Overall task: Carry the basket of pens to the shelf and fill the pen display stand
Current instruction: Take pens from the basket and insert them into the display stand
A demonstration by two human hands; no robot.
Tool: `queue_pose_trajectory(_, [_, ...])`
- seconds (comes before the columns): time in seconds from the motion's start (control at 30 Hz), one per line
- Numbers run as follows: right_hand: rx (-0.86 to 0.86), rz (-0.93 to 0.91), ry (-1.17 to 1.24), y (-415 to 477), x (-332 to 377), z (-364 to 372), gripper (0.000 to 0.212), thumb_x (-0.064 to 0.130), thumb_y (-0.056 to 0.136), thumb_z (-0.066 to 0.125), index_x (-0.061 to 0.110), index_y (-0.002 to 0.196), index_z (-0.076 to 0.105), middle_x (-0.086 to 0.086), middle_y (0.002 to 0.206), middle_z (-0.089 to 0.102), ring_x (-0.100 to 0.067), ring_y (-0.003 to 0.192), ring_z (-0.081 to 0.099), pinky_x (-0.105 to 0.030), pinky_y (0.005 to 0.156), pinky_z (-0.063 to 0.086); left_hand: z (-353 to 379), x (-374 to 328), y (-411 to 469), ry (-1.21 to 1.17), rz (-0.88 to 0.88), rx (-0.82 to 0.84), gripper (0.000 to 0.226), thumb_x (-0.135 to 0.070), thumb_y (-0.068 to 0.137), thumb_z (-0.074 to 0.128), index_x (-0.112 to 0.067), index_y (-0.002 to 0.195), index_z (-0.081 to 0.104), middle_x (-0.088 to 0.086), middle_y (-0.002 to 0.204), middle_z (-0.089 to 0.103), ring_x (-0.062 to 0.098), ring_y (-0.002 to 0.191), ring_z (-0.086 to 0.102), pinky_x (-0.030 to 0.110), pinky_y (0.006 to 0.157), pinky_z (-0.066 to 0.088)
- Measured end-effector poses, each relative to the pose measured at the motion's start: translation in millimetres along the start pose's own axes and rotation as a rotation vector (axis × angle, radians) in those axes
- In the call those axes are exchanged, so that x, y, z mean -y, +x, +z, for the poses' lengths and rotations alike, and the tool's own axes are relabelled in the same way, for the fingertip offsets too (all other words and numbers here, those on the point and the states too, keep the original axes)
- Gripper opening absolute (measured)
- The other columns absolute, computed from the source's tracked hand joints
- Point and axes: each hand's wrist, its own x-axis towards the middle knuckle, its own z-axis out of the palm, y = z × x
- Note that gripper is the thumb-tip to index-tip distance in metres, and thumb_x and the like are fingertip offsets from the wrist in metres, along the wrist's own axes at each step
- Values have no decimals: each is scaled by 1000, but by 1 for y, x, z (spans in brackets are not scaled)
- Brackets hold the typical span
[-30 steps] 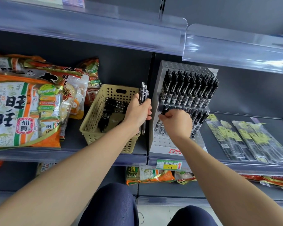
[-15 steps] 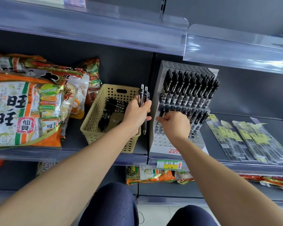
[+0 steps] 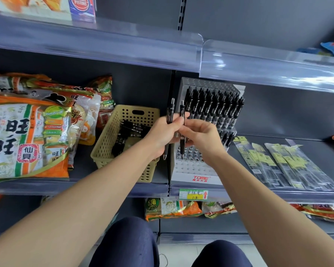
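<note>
- Setting: grey shop shelf (image 3: pixel 123 186). The pen display stand (image 3: pixel 193 170) sits on it and serves as the reference for all positions below.
- Basket (image 3: pixel 104 151) is just left of the stand, with loose pens (image 3: pixel 131 130) in it. Snack bags (image 3: pixel 27 141) lie further left, flat packaged items (image 3: pixel 278 160) to the stand's right, and a price tag (image 3: pixel 193 195) below its front edge.
- Stand status: the upper tier is packed with black pens and the lower tier's back rows are partly filled. The front rows of holes are empty, so filling is, by my estimate, well short of done.
- My left hand (image 3: pixel 162 132) is in front of the stand's left edge, fingers wrapped round two upright pens: the far pen (image 3: pixel 170 112) and the near pen (image 3: pixel 182 110).
- My right hand (image 3: pixel 202 135) is in front of the lower tier. Its thumb and fingers are curled onto the near pen's barrel and touch my left hand.
- Key relation: the near pen's long axis is vertical, tip down, directly above the open holes at the stand's left. My right hand is nearer those holes, so the coming move should be a short straight drop.
- Change from half a second ago: my right hand was down at the lower tier's row. It has now come up and left to meet my left hand, which has barely shifted.
</note>
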Motion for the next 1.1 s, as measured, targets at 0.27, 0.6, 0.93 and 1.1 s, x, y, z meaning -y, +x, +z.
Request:
queue_pose_trajectory(0.27, [-140, -178, -364, -13, 5, -34, 5, 23, 81, 75, 19, 83, 73, 1, 77, 66, 1, 64, 55, -13, 59, 45, 25, 2, -6, -106, -88, 134, 27, -18, 100, 47, -20, 124, 61, 10, 114, 63, 21, 115, 57, 49, 87, 55])
queue_pose_trajectory(0.6, [-488, -168, -654, -29, -5, -93, 16, 19, 87, 67, 5, 83, 72, -6, 65, 64, -16, 60, 51, -24, 57, 38, 62, 20, 0, 62, -133, -24, 42, -45, 90, 60, -10, 113, 55, -5, 60, 39, 9, 46, 33, 21, 38, 27])
queue_pose_trajectory(0.93, [-602, -19, -685, -24, -24, -106, 22, 25, 85, 69, 7, 99, 71, -4, 86, 72, -19, 80, 63, -26, 71, 46, 72, 26, 3, 81, -54, 43, 9, -17, 100, 34, -17, 92, 37, 3, 73, 43, 12, 58, 35, 25, 46, 27])
queue_pose_trajectory(1.1, [-577, -9, -744, -20, -27, -106, 22, 25, 88, 66, 7, 100, 70, -4, 89, 72, -17, 78, 60, -23, 68, 38, 75, 36, 6, 140, -7, 56, 7, -15, 101, 42, -10, 104, 47, 5, 82, 51, 13, 70, 48, 27, 57, 47])
